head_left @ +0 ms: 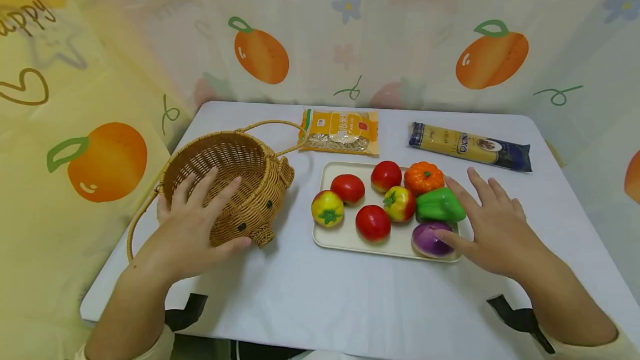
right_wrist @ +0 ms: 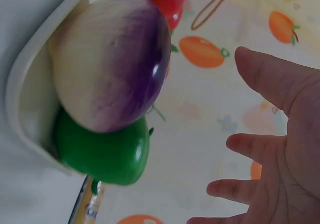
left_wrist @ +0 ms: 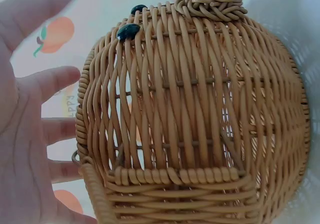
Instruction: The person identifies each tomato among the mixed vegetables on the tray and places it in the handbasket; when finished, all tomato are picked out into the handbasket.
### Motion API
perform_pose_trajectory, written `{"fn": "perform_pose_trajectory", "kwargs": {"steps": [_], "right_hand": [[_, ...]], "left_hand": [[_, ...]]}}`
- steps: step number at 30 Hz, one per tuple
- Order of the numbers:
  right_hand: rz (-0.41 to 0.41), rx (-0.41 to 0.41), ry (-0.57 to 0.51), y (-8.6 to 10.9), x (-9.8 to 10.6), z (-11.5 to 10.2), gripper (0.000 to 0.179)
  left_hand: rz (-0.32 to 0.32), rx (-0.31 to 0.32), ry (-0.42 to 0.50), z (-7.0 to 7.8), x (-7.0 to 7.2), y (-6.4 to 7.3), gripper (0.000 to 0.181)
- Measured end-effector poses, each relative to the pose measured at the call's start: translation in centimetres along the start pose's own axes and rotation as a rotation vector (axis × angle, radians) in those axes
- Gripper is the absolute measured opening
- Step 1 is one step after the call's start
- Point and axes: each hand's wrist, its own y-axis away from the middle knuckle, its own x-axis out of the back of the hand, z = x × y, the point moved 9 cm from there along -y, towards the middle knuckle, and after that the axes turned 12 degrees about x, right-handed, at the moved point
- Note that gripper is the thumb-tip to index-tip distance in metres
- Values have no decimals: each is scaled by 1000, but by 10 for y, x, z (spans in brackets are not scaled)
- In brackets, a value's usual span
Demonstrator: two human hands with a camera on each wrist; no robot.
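Note:
My left hand [head_left: 189, 232] hovers with spread fingers over the near side of a woven wicker basket [head_left: 272, 196], which has black bead eyes and a snout. In the left wrist view, the fingers stretch along the basket's rim. My right hand [head_left: 502, 235] is spread out at the right end of a cream tray [head_left: 345, 243], holding nothing. Nearest to it are a purple-and-white turnip [right_wrist: 112, 63] and a green bell pepper [head_left: 440, 205]. The thumb overlaps the turnip in the head view. An orange pumpkin [head_left: 424, 178] lies just behind the pepper.
Three red tomatoes [head_left: 373, 224] and two yellow-red fruits [head_left: 327, 209] with green tops share the tray. Behind it lie an orange-yellow food packet [head_left: 340, 132] and a long blue-and-yellow pasta packet [head_left: 467, 146]. The basket's handle [head_left: 272, 123] leans toward the first packet. A printed curtain [head_left: 320, 43] hangs behind the white table [head_left: 310, 304].

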Motion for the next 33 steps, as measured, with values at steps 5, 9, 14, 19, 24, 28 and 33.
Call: {"fn": "perform_pose_trajectory", "kwargs": {"steps": [5, 9, 14, 19, 24, 28, 33], "right_hand": [[-16, 83, -12, -20, 4, -19, 99], [-34, 140, -58, -39, 3, -33, 87], [-85, 195, -44, -63, -6, -46, 79], [-124, 249, -3, -81, -15, -56, 74], [-176, 279, 8, -91, -25, -61, 66], [-202, 290, 26, -93, -30, -62, 63], [-207, 309, 35, -96, -30, -64, 59]], "left_hand": [[31, 21, -26, -8, -1, 3, 86], [103, -27, -32, -10, 1, 9, 70], [255, -143, -10, -7, 6, 18, 54], [330, -196, 8, -5, 6, 24, 48], [373, -213, 17, -6, 4, 27, 49], [394, -227, 28, -5, 3, 28, 51], [395, -219, 43, -6, 2, 28, 51]]}}
